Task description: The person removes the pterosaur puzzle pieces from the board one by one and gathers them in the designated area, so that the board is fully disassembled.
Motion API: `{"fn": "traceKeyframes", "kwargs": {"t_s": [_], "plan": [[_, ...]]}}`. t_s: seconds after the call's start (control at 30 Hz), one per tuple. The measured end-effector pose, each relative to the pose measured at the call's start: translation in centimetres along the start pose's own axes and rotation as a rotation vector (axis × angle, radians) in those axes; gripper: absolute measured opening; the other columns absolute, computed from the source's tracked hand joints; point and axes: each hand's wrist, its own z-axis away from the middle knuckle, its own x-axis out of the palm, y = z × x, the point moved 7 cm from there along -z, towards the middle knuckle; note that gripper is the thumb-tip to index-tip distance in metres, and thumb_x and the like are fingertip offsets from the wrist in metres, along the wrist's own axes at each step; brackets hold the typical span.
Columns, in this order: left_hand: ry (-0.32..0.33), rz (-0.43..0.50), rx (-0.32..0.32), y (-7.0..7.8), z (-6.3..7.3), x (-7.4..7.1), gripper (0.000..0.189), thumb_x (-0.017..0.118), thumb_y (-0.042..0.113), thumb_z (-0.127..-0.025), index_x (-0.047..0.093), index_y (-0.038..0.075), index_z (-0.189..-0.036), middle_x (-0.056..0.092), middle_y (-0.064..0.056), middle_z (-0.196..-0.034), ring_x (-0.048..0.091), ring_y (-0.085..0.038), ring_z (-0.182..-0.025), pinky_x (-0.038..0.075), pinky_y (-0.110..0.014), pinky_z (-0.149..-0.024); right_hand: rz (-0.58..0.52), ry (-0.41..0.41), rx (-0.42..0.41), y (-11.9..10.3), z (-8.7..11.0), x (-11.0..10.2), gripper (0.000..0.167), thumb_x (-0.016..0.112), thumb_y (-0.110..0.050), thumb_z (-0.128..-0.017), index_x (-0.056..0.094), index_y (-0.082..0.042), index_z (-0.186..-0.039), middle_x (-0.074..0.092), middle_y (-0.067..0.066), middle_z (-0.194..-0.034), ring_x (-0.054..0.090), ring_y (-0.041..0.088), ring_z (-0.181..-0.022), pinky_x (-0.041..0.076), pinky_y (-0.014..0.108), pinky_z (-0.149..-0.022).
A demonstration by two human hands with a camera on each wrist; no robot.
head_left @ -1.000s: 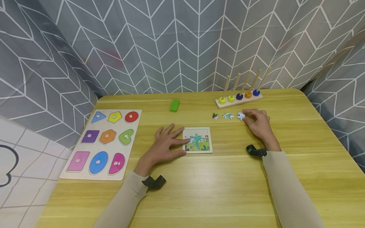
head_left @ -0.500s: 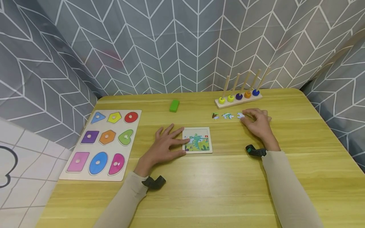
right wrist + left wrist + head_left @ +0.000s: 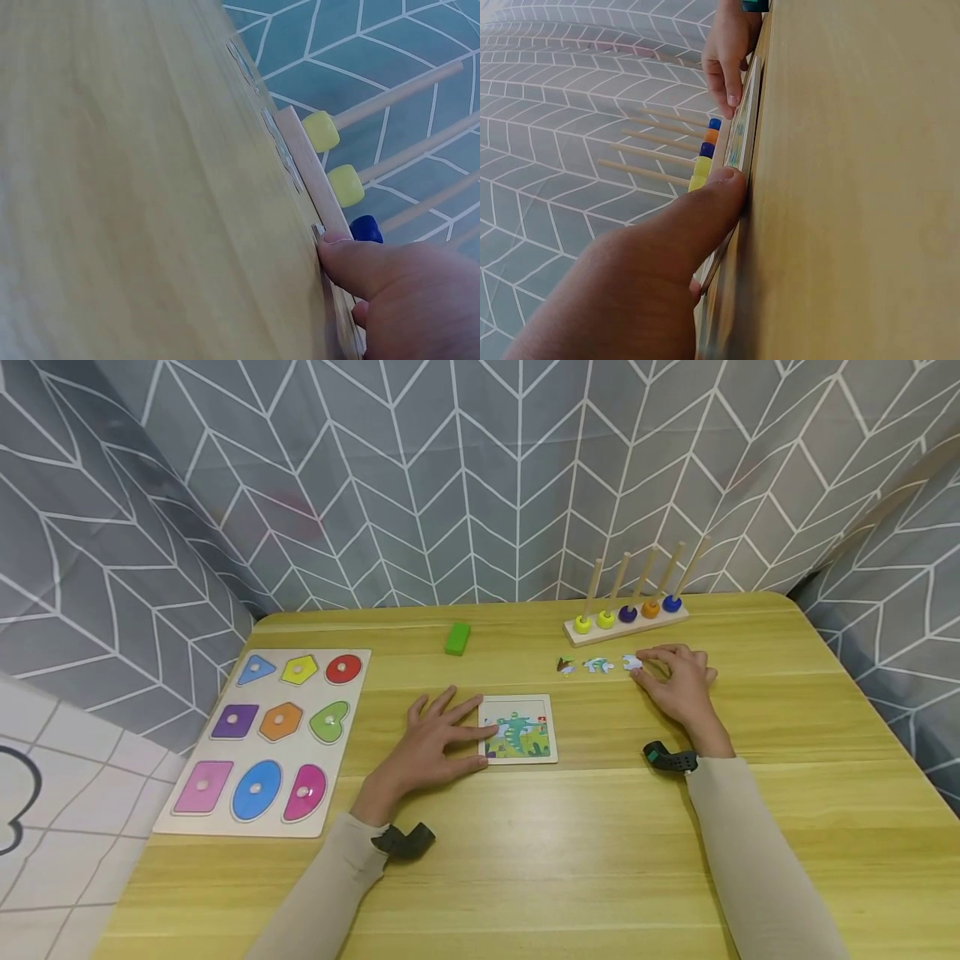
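In the head view my left hand (image 3: 427, 743) lies with fingers spread at the left edge of a square dinosaur puzzle board (image 3: 517, 758). Several of its fingertips touch the board. My left thumb (image 3: 705, 210) is on the board's near edge in the left wrist view. To the right, my right hand (image 3: 681, 685) pinches the right edge of a pale puzzle piece (image 3: 632, 663) lying on the table. The right wrist view shows my thumb (image 3: 352, 259) covering most of it. A green-and-white puzzle piece (image 3: 598, 666) and a brown-and-green puzzle piece (image 3: 565, 667) lie in line with it.
Behind the pieces stands a wooden peg rack (image 3: 626, 627) with coloured beads and upright pegs. A green block (image 3: 457, 639) lies near the table's back edge. At left is a shape board (image 3: 247, 752) with knobbed shapes. A patterned curtain (image 3: 480, 485) hangs behind the table.
The head view has shifted very slightly. My left hand stays on the puzzle board, and my right fingers remain at the pale puzzle piece with hardly any movement.
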Motion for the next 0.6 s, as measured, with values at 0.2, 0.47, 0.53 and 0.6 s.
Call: {"fn": "traceKeyframes", "kwargs": {"t_s": [0.2, 0.47, 0.53, 0.6], "plan": [[-0.001, -0.006, 0.000, -0.06, 0.02, 0.03, 0.047, 0.064, 0.055, -0.094, 0.062, 0.040, -0.139, 0.035, 0.005, -0.166, 0.013, -0.036, -0.159, 0.002, -0.067, -0.121, 0.003, 0.006, 0.002, -0.06, 0.02, 0.01, 0.034, 0.070, -0.022, -0.097, 0.070, -0.003, -0.125, 0.055, 0.028, -0.136, 0.035, 0.049, -0.118, 0.015, 0.059, -0.089], [0.004, -0.003, 0.002, -0.07, 0.05, 0.07, 0.047, 0.064, 0.055, -0.094, 0.062, 0.040, -0.138, 0.036, 0.005, -0.166, 0.013, -0.035, -0.159, 0.003, -0.067, -0.121, -0.003, 0.002, -0.001, -0.05, 0.02, 0.08, 0.035, 0.069, -0.023, -0.097, 0.069, -0.003, -0.125, 0.055, 0.029, -0.136, 0.035, 0.049, -0.118, 0.015, 0.059, -0.088], [0.003, -0.003, 0.002, -0.07, 0.05, 0.07, 0.047, 0.064, 0.055, -0.094, 0.062, 0.040, -0.138, 0.036, 0.004, -0.166, 0.013, -0.035, -0.159, 0.003, -0.067, -0.121, -0.009, 0.000, 0.003, 0.03, 0.03, 0.11, 0.035, 0.068, -0.023, -0.097, 0.069, -0.003, -0.126, 0.054, 0.029, -0.136, 0.035, 0.049, -0.118, 0.015, 0.059, -0.088], [0.002, -0.003, -0.001, -0.09, 0.03, 0.07, 0.046, 0.064, 0.055, -0.094, 0.062, 0.040, -0.138, 0.036, 0.005, -0.166, 0.013, -0.035, -0.159, 0.003, -0.067, -0.121, -0.016, -0.002, 0.007, 0.08, 0.03, 0.12, 0.035, 0.067, -0.025, -0.099, 0.069, -0.003, -0.126, 0.054, 0.030, -0.136, 0.035, 0.048, -0.117, 0.015, 0.058, -0.088]]}}
